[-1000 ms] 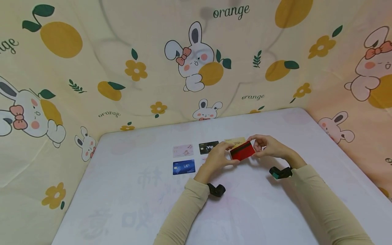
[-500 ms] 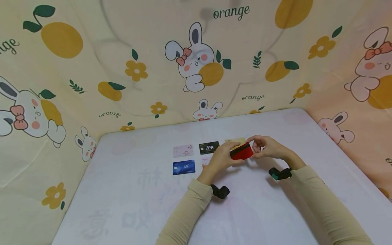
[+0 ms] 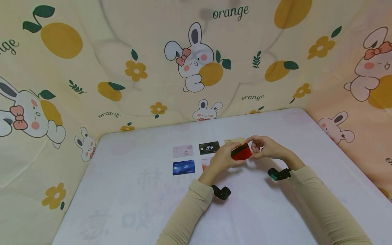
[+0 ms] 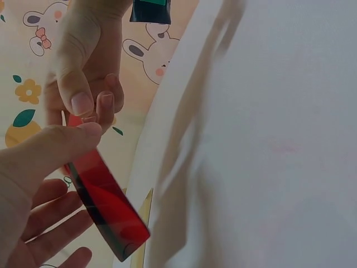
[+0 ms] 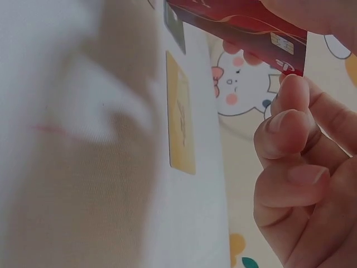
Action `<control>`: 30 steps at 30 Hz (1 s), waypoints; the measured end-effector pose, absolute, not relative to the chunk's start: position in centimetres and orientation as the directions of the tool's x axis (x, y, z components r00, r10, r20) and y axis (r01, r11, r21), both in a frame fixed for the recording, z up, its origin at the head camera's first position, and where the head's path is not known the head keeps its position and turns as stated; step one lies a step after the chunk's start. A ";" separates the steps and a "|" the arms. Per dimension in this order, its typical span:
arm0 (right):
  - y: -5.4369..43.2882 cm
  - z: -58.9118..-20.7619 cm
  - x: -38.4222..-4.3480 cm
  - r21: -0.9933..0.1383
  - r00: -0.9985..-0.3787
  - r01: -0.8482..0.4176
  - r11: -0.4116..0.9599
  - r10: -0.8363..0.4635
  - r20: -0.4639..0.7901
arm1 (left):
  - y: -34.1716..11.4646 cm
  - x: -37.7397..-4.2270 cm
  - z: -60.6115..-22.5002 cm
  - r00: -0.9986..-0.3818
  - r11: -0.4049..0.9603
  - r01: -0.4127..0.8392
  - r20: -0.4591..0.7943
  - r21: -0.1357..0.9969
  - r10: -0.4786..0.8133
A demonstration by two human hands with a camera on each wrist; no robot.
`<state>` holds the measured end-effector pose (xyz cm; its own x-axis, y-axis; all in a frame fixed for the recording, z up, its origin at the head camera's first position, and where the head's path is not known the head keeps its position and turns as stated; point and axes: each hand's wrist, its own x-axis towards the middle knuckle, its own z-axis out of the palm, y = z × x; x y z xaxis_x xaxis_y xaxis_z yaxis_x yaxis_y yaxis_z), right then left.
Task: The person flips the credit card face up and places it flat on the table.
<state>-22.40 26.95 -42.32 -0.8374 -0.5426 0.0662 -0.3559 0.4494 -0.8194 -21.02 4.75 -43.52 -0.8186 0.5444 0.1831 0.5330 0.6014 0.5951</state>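
A red bank card is held up and tilted over the table, its dark magnetic stripe facing the head view. My left hand grips it from the left, thumb along the lower edge and fingers at the top. My right hand pinches its right end. In the right wrist view the other face of the red card shows a gold chip and wavy lines. Under it, partly covered, lies a yellow card; in the right wrist view the yellow card lies flat.
On the white table several more cards lie in rows: a pale pink card, a black Vip card, a blue VIP card and a pink-white card partly behind my left hand. A patterned cloth wall surrounds the table.
My left hand has shifted slightly right along the red card, which has tilted a little. More of the pink-white card shows beside my left wrist. My right hand has barely moved.
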 end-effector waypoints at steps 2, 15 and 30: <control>26.9 -42.3 -22.4 -0.821 -0.835 -0.356 0.446 -0.546 0.065 | 4.8 -21.0 -43.6 -0.818 0.601 0.536 0.186 0.593 0.545; 26.7 -41.8 -22.2 -0.827 -0.845 -0.314 0.466 -0.534 0.020 | 4.9 -21.0 -43.5 -0.826 0.602 0.529 0.197 0.598 0.529; 26.6 -41.8 -22.1 -0.838 -0.843 -0.308 0.450 -0.538 0.021 | 4.9 -20.9 -43.7 -0.820 0.569 0.526 0.201 0.632 0.535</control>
